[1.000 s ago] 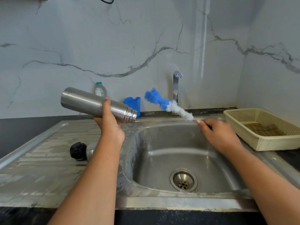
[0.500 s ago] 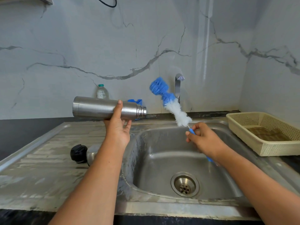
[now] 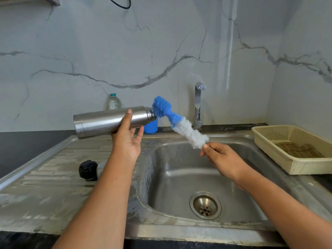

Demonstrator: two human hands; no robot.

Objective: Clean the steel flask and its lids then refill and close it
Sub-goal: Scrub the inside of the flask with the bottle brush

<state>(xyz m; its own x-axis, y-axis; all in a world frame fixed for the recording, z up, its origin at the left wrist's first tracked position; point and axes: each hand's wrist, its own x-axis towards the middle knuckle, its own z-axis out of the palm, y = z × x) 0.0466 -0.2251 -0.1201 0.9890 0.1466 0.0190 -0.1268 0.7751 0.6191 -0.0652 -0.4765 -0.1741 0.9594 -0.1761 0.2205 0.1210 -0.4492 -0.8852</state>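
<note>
Around the sink (image 3: 179, 177): cream perforated basket (image 3: 294, 169) at three o'clock, tap (image 3: 198, 105) at twelve, green-capped bottle (image 3: 114, 103) and blue cup (image 3: 150, 127) at ten.

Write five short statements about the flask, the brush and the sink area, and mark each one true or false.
1. The left hand holds the steel flask on its side, mouth pointing toward the tap. True.
2. The right hand pinches the brush just below its white bristles. True.
3. The brush is pushed deep inside the flask. False: its blue tip is only at the mouth, with the white bristles outside.
4. The flask's mouth is capped. False: it is open, and a black lid lies on the draining board.
5. Water runs from the tap. False: no stream shows.
</note>
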